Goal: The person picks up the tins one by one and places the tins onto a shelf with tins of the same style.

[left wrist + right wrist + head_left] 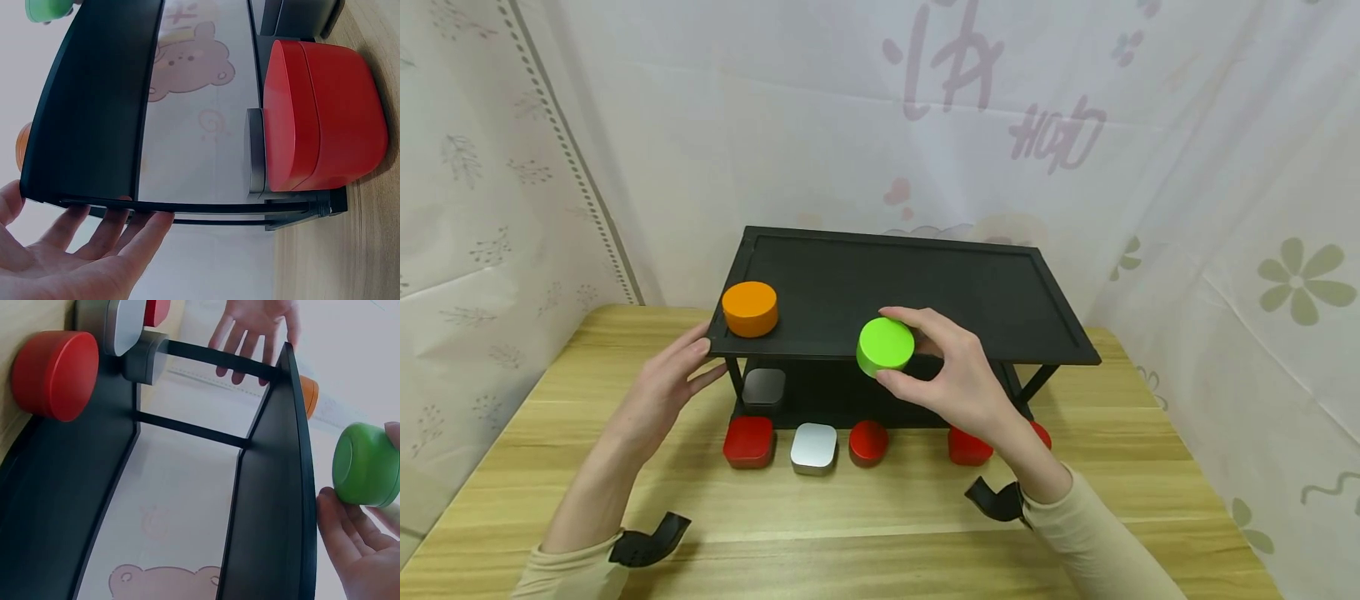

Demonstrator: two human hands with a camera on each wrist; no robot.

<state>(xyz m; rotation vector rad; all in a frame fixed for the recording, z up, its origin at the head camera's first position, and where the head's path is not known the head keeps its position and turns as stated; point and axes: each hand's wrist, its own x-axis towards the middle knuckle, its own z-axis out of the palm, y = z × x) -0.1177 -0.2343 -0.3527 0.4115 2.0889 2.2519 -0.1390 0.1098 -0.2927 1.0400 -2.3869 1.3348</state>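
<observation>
In the head view, my right hand (951, 367) pinches a round green tin (885, 346) between thumb and fingers, at the front edge of a black two-tier rack (887, 275). The right wrist view shows the green tin (365, 464) beside the upper tier, apart from its surface. My left hand (658, 387) touches the rack's left end. Its fingers (147, 240) lie fairly straight along the upper tier's side edge, with the thumb by the top corner. Near that hand, a round orange tin (750, 310) sits on the upper tier's left front corner.
A dark grey square tin (764, 388) stands on the lower tier's left. Before the rack are a red square tin (748, 442), a silver square tin (813, 448), a round red tin (868, 442) and more red ones (968, 447), partly behind the right arm. Patterned curtains (850, 125) surround the wooden table (820, 533).
</observation>
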